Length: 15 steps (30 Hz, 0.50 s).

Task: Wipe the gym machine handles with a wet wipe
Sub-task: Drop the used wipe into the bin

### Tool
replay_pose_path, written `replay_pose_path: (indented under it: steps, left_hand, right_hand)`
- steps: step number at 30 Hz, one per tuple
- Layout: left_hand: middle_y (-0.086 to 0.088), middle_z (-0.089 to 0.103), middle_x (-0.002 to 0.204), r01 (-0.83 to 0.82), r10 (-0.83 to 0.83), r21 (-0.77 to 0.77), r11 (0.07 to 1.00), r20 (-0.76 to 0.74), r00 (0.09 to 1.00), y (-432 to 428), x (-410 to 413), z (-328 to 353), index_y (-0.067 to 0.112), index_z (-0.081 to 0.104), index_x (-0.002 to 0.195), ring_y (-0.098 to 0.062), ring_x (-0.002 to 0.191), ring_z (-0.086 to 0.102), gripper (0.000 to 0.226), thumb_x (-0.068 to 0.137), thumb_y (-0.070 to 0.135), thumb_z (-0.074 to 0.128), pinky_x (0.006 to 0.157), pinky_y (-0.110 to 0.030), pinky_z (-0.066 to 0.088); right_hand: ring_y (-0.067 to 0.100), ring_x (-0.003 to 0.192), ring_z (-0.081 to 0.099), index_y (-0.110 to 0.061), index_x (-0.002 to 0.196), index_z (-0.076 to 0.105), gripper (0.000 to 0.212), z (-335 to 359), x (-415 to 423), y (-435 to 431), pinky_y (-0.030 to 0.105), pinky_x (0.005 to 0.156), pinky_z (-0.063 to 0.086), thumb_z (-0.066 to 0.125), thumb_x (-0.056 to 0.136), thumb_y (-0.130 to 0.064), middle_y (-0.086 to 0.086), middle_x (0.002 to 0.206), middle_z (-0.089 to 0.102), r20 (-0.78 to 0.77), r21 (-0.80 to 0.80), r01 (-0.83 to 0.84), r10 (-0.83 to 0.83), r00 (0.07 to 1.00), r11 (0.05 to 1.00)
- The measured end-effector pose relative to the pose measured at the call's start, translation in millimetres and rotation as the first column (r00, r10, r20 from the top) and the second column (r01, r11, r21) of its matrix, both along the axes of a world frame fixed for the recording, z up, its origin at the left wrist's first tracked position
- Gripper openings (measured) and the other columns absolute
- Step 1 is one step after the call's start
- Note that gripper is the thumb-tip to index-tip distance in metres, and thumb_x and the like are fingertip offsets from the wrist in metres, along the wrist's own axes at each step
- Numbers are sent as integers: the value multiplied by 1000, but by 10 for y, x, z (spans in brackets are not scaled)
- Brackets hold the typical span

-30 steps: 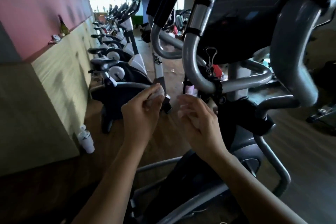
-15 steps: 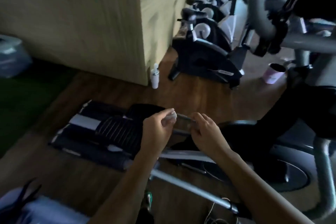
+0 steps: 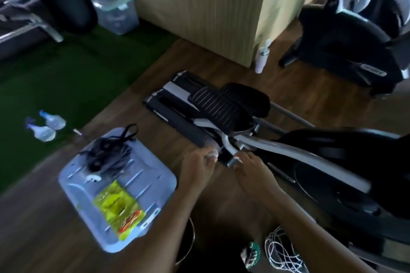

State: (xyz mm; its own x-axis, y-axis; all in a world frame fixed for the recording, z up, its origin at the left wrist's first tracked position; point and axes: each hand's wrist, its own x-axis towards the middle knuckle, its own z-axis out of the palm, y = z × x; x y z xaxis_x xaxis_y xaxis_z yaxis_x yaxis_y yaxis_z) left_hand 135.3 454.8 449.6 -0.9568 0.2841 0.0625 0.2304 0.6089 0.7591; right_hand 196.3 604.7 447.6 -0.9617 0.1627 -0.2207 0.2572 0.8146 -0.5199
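My left hand (image 3: 196, 168) pinches a small crumpled white wet wipe (image 3: 211, 154) between thumb and fingers. My right hand (image 3: 251, 169) is a short way to its right, fingers curled, and whether it holds anything cannot be told. Both hands hover low over the rear of the elliptical machine (image 3: 332, 162), near its black ribbed pedals (image 3: 224, 106). The machine's handles are out of view. A green and yellow wipe packet (image 3: 118, 208) lies on the lid of a clear plastic box (image 3: 153, 175) to the left of my hands.
Black cords (image 3: 108, 150) lie on the box lid. Two spray bottles (image 3: 47, 126) rest on the green mat at left. A white bottle (image 3: 263, 56) stands by the wooden wall corner. An exercise bike (image 3: 346, 35) is at upper right. White cable (image 3: 284, 250) lies coiled near my feet.
My view has swung down and left from the handlebars to the floor. The plastic box, packet and spray bottles have come into sight. My hands stay close together, the left still pinching the wipe.
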Motion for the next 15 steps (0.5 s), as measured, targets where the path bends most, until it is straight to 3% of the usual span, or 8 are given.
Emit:
replay_pose_path:
  steps: [4, 9, 12, 15]
  left_hand:
    - [-4, 71, 109, -2, 4, -30, 1000, 57, 998, -344, 253, -122, 8, 69, 109, -12, 101, 64, 25, 85, 7, 64, 87, -14, 44]
    - [-3, 72, 106, 38, -36, -42, 998, 61, 998, -821, 591, -290, 10, 70, 107, -13, 99, 65, 27, 83, 2, 62, 82, -2, 38]
    - [-3, 71, 109, 129, -122, -60, 990, 106, 987, -1158, 814, -357, 12, 67, 113, -14, 97, 66, 29, 86, 4, 60, 85, -14, 47]
    - [-2, 70, 106, 178, -163, -145, 973, 111, 980, -1477, 992, -375, 15, 67, 113, -16, 96, 65, 29, 85, 6, 60, 83, -17, 43]
  right_hand:
    - [27, 111, 55, -16, 122, 55, 30, -35, 220, -352, 38, 86, 47, 46, 94, -23, 6, 118, 58, -9, 18, 27, -26, 1000, 999]
    - [26, 116, 54, -16, 121, 56, 37, -204, 581, -849, 37, 90, 48, 38, 91, -29, 3, 122, 57, 9, 53, 63, -63, 998, 997]
    - [27, 119, 51, -15, 123, 54, 32, -225, 858, -1246, 36, 88, 46, 49, 92, -21, 4, 128, 55, -4, 27, 162, -162, 987, 986]
    - [31, 116, 53, -14, 123, 54, 32, -289, 1115, -1629, 38, 86, 47, 50, 93, -21, 8, 125, 57, 2, 24, 207, -208, 978, 978]
